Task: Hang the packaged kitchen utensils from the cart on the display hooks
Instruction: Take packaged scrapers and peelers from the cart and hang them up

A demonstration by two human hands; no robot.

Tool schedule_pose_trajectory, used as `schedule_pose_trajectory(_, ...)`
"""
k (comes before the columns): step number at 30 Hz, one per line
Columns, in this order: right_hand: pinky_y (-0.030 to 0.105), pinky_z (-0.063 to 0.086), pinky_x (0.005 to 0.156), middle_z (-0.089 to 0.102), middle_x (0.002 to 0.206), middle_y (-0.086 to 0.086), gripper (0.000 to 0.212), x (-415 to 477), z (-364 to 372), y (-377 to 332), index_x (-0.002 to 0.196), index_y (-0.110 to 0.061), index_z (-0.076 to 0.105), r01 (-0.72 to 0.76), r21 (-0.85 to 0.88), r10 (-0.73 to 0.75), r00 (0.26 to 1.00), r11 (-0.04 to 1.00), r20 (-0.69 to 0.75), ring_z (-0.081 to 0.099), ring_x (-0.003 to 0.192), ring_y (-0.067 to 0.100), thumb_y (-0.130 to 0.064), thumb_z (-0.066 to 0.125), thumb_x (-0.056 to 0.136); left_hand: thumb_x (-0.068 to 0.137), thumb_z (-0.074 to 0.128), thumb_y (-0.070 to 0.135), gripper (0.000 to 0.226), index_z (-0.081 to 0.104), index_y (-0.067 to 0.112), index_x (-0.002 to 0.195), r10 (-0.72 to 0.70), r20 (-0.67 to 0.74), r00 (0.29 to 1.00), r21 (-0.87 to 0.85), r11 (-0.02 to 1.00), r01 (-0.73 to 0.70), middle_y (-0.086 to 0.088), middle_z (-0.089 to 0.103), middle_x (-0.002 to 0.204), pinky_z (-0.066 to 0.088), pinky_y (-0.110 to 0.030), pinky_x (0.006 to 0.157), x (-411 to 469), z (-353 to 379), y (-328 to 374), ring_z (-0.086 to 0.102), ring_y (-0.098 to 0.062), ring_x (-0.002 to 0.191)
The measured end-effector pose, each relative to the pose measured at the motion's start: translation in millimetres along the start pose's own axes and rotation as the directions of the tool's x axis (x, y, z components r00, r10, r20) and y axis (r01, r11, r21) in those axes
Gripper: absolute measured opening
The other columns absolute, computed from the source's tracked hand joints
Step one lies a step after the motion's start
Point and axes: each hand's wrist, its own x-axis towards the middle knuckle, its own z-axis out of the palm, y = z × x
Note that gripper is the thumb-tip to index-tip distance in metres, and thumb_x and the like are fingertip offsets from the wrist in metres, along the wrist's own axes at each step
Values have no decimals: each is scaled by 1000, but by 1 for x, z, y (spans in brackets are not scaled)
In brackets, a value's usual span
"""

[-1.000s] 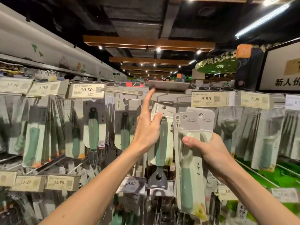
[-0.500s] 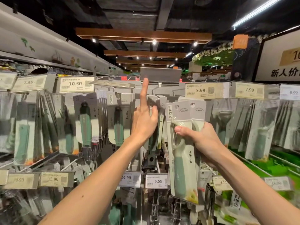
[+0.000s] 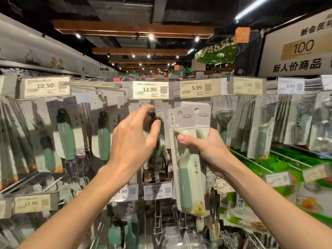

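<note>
My right hand (image 3: pixel 208 150) grips a small stack of carded packs (image 3: pixel 188 159), each with a pale green utensil and a hang hole at the top, held upright in front of the display. My left hand (image 3: pixel 133 139) is raised beside them with its fingers loosely spread and blurred, holding nothing, just in front of a dark-handled pack (image 3: pixel 156 141) that hangs under the 12.90 price tag (image 3: pixel 150 89). The hook behind that tag is hidden.
Rows of hanging packs fill the hooks left (image 3: pixel 66 133) and right (image 3: pixel 260 133). Price tags run along the top rail, including 10.50 (image 3: pixel 45 86) and 5.99 (image 3: pixel 197 88). A lower row of tags (image 3: pixel 158 191) sits below. Wire cart edges (image 3: pixel 161 227) show at the bottom.
My left hand let go of the hanging pack and dropped from pointing up to an open, spread pose. The flipped-up price tag came down and now reads 12.90. The right hand's packs stayed put.
</note>
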Motion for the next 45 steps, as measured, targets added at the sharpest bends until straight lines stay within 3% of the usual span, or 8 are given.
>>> schedule_pose_trajectory(9, 37, 59, 79, 75, 105, 14, 34, -11, -12, 1, 111, -10, 69, 17, 167, -11, 999, 986, -38, 72, 94, 29, -5, 75, 78, 64, 68, 61, 64, 64, 26, 117, -283, 545, 789, -546, 594, 591, 9, 73, 96, 56, -27, 68, -1, 25, 32, 68, 2, 74)
schedule_pose_trajectory(15, 18, 54, 52, 75, 82, 4, 28, -32, -37, 4, 111, -5, 68, 9, 141, 5, 996, 990, -93, 71, 64, 11, -9, 74, 84, 74, 77, 32, 49, 64, 13, 117, -181, 710, 680, -617, 305, 725, -4, 76, 101, 54, -31, 79, 0, 53, 55, 73, -18, 93)
schedule_pose_trajectory(20, 26, 59, 67, 77, 94, 6, 50, -45, -70, 11, 110, -9, 70, -35, 57, 48, 966, 998, -253, 74, 79, 15, -50, 65, 80, 97, 61, 19, 31, 57, 13, 127, -134, 666, 734, -694, 249, 676, -1, 78, 98, 56, -33, 87, -1, 78, 85, 74, -15, 94)
schedule_pose_trajectory(24, 45, 52, 98, 74, 112, 11, 41, -51, -108, 10, 117, -6, 69, -69, 133, 114, 921, 989, -371, 69, 106, 26, -39, 55, 95, 100, 55, 14, 20, 58, 15, 120, -105, 662, 742, -694, 286, 660, 1, 78, 96, 59, -26, 81, 2, 103, 99, 74, -10, 88)
schedule_pose_trajectory(31, 56, 43, 105, 72, 100, 16, 40, -50, -186, 8, 94, -15, 72, -87, 130, 137, 885, 988, -445, 65, 100, 35, -43, 53, 72, 97, 57, 8, 17, 57, 20, 109, -97, 609, 787, -674, 459, 578, 1, 78, 86, 56, -25, 60, 7, 150, 125, 74, -15, 71)
schedule_pose_trajectory(37, 62, 34, 110, 63, 124, 24, 70, -29, -237, 7, 114, -6, 67, -119, 26, 121, 933, 993, -340, 54, 121, 43, -51, 57, 61, 98, 52, 7, 33, 49, 37, 112, -129, 491, 861, -666, 581, 467, 26, 72, 81, 52, -16, 60, 18, 184, 161, 70, 1, 72)
schedule_pose_trajectory(42, 29, 51, 89, 74, 100, 1, 28, -5, -271, 14, 97, -10, 68, -41, -62, 25, 971, 997, -236, 67, 97, 10, -33, 61, 82, 93, 38, 61, 34, 59, 34, 89, -94, 377, 922, -561, 768, 307, 30, 66, 81, 44, -28, 77, 24, 198, 186, 61, 9, 79)
schedule_pose_trajectory(45, 16, 53, 72, 77, 91, -8, 14, 3, -281, 19, 101, -14, 67, -17, -47, 9, 989, 999, -148, 71, 87, 3, -14, 54, 97, 92, 51, 62, 35, 62, 35, 110, -80, 391, 917, -546, 782, 301, 14, 75, 95, 53, -44, 91, 29, 205, 192, 72, -7, 87)
